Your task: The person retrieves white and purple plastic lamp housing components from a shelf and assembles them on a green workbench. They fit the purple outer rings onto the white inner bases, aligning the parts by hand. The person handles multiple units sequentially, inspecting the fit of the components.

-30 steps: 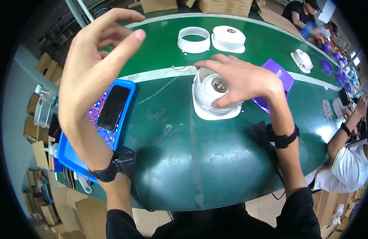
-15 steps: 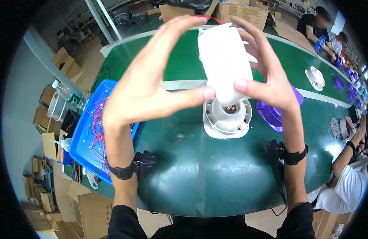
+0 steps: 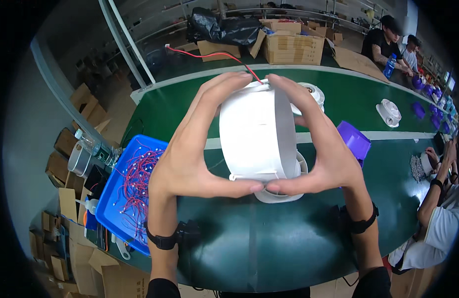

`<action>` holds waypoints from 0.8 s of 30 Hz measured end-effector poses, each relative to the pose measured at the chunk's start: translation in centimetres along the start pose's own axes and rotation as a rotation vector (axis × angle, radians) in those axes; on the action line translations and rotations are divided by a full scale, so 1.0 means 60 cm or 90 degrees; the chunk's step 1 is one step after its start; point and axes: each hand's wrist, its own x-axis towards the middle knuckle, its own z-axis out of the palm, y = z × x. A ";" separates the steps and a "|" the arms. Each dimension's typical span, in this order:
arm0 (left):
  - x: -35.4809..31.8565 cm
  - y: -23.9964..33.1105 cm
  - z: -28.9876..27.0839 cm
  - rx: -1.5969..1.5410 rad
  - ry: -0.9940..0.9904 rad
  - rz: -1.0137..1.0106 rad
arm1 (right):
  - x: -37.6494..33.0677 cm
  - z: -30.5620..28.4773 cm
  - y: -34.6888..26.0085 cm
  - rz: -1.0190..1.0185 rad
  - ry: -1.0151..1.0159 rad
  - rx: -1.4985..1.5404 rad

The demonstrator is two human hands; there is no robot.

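A white round plastic housing [image 3: 249, 131] is held up over the green table between my two hands, its curved side wall showing. My left hand [image 3: 187, 154] grips it from the left, thumb along the lower edge and fingers on top. From the other side my right hand [image 3: 326, 149] closes round it, its thumb tip close to the left one. A thin red and black wire [image 3: 217, 53] comes out at the top and ends in a small white plug. Partly hidden behind the housing, a white slotted base [image 3: 281, 198] sits on the table.
On the left lies a blue tray [image 3: 107, 208] of red wires [image 3: 140, 184]. A purple plastic part [image 3: 354, 141] is right of my right hand; white parts [image 3: 314, 94] [image 3: 388, 113] stand farther back. Cardboard boxes [image 3: 294, 47] are beyond the far edge. Other people work at right.
The housing has been turned in my hands, so its curved wall and wire now show. In the picture it sits lower and slightly left. The view has also shifted, with the table appearing lower.
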 end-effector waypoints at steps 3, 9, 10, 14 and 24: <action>0.000 0.001 -0.001 0.007 0.013 0.019 | 0.001 0.001 0.005 -0.034 0.010 0.008; 0.006 0.009 0.000 -0.017 0.039 0.103 | 0.001 -0.004 -0.001 -0.069 0.040 0.008; 0.007 0.007 0.003 -0.029 0.046 0.120 | 0.000 -0.003 0.001 -0.074 0.044 0.008; 0.014 0.010 -0.004 -0.048 0.026 0.187 | 0.001 0.000 0.001 -0.109 0.061 0.008; 0.006 0.014 0.002 0.030 0.044 0.064 | 0.005 0.001 0.010 -0.148 0.077 -0.099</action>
